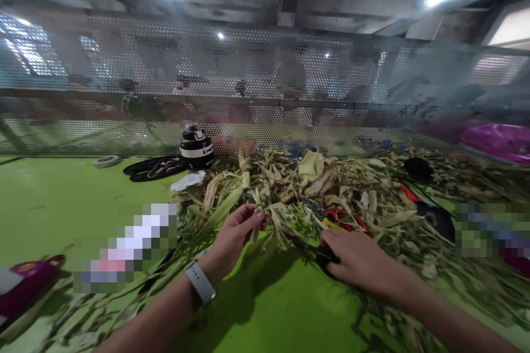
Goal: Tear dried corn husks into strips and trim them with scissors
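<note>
Dry corn husks [285,176] lie in a loose heap before me. With fingertips pinched, my left hand [236,231] holds a thin corn husk strip [257,226] at the heap's near edge. My right hand [351,256] is closed on the handles of black scissors [321,253], whose blades point left toward the strip. Just beyond that hand lies a red-handled tool [350,219] with yellow on it, partly hidden by my fingers. A grey watch band [201,282] circles my left wrist.
A black-and-white bottle [196,146] stands behind the heap, near a black pouch [155,167], a white tape roll [107,161] and white tissue [188,181]. A perforated metal screen [256,94] runs along the back. A purple bag [497,142] lies far right. The table [248,309] is bright green.
</note>
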The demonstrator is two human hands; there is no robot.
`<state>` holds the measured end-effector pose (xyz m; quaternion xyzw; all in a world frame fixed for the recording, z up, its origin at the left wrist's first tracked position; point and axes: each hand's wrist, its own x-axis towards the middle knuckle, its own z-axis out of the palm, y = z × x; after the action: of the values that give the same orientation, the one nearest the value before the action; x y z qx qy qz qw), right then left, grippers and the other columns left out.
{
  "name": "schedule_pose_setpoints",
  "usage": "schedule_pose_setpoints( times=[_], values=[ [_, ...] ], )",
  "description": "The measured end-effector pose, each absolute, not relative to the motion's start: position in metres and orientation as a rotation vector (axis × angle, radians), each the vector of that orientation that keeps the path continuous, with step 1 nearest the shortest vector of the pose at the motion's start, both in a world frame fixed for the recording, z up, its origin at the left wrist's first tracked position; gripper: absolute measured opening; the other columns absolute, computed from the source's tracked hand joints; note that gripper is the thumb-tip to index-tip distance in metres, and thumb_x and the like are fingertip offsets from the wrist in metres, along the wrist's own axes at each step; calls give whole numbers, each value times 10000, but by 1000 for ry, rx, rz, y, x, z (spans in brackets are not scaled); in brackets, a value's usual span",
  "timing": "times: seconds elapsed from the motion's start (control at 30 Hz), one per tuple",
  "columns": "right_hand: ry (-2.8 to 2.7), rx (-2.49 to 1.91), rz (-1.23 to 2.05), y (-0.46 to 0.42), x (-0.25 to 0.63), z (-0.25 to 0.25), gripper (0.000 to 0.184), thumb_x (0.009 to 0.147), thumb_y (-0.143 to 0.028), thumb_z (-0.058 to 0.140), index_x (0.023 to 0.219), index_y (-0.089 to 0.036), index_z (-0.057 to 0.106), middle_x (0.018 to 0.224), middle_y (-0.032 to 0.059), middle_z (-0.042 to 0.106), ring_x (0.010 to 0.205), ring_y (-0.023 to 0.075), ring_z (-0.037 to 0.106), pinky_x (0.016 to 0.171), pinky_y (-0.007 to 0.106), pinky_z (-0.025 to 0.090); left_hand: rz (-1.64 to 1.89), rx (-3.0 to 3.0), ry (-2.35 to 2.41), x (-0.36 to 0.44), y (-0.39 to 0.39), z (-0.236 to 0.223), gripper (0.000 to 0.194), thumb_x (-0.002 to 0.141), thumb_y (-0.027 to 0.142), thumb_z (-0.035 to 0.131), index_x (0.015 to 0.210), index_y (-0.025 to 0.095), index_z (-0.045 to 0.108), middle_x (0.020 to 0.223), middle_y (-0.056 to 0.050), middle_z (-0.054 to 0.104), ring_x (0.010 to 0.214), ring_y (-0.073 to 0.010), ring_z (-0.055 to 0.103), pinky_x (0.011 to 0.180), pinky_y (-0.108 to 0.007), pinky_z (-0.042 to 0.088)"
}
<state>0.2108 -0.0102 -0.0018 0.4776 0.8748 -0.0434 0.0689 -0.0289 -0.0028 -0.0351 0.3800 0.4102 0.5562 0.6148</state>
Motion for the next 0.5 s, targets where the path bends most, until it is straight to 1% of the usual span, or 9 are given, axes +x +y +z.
schedule_pose_setpoints(
  times=[0.13,0.2,0.27,0.33,0.4,0.5],
  values=[
    [2629,1461,-164,-12,208,2,248,640,-125,477,886,-153,492,853,81,600,730,214,558,558,260,294,1270,868,947,-29,-3,-36,230,691,258,686,840,173,533,722,28,602,640,-78,562,517,-163,388],
    [2602,1507,-270,-10,211,3,269,618,-123,491,885,-154,493,805,64,600,688,193,547,533,247,281,1291,851,947,-29,-3,-35,254,675,262,698,852,178,537,740,26,616,668,-86,574,521,-159,393],
    [2593,1550,-483,-4,219,4,301,610,-143,517,910,-162,496,782,41,596,669,171,534,520,231,287,1337,823,934,-28,-2,-35,277,647,260,720,848,182,546,756,27,627,702,-90,583,549,-156,407],
    [2586,1544,-821,4,227,3,369,607,-163,539,971,-171,483,796,21,596,676,150,528,527,212,321,1394,799,902,-28,-1,-35,288,627,251,735,842,183,556,757,28,632,716,-89,588,589,-156,422],
    [2488,1519,-1186,13,233,0,409,596,-155,542,997,-165,461,770,-2,587,643,120,516,526,195,352,1439,783,865,-28,-1,-34,283,622,245,737,835,183,562,759,27,631,712,-89,591,611,-163,434],
    [2412,1539,-1451,21,233,-1,407,566,-121,548,963,-163,471,752,-28,554,608,82,482,508,167,355,1447,773,846,-28,-1,-34,250,636,253,723,803,189,549,777,17,636,708,-107,598,577,-180,439]
  ],
)
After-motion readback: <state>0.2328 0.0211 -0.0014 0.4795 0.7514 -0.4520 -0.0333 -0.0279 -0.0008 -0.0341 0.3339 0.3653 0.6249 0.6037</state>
